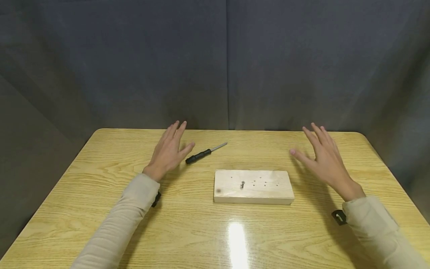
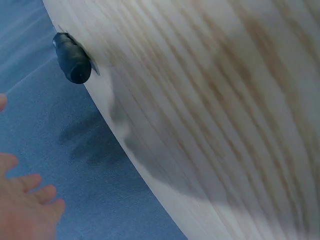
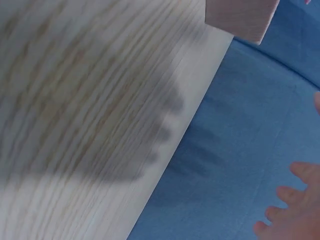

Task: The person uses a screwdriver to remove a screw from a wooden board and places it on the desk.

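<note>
My left hand hovers over the left of the table with its fingers spread, holding nothing. Just right of its thumb lies a screwdriver with a black handle, its metal tip pointing away to the right. The left wrist view shows the screwdriver's handle end-on. A pale wooden block lies flat between the hands, with several small holes in its top. One screw stands up from the block, left of its middle. To the block's right, my right hand is raised with fingers spread and nothing in it.
The wood-grain table has rounded far corners, and light glares off its front middle. Behind and beside it hangs a dark blue-grey curtain. Each sleeve cuff carries a black wrist device.
</note>
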A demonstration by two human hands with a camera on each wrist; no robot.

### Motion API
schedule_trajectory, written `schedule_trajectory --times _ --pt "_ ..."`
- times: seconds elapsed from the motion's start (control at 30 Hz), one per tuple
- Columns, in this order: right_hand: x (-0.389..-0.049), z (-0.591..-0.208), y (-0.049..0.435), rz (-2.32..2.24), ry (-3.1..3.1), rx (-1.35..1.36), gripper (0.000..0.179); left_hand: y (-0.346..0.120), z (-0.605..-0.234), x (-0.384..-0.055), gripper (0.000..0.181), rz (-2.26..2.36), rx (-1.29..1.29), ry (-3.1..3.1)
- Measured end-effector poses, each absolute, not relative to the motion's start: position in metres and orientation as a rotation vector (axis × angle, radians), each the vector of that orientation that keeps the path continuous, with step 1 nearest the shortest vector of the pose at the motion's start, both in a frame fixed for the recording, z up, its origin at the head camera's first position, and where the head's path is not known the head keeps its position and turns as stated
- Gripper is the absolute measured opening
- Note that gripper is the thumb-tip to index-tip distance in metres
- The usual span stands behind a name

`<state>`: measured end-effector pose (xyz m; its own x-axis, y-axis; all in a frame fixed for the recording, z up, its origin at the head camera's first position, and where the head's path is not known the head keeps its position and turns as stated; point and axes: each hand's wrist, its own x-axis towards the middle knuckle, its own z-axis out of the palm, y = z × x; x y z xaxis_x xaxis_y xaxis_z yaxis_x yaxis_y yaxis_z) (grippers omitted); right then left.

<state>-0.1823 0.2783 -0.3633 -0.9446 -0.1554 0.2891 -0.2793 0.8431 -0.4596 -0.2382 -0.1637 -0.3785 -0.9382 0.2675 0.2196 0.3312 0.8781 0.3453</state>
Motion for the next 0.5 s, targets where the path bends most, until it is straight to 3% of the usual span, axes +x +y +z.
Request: schedule_trajectory --times 0.5 --pt "-0.164 -0.367 0.272 0.909 -2.786 0.344 0.081 -0.160 -0.382 -0.231 0.074 -0.690 -0.523 -2.914"
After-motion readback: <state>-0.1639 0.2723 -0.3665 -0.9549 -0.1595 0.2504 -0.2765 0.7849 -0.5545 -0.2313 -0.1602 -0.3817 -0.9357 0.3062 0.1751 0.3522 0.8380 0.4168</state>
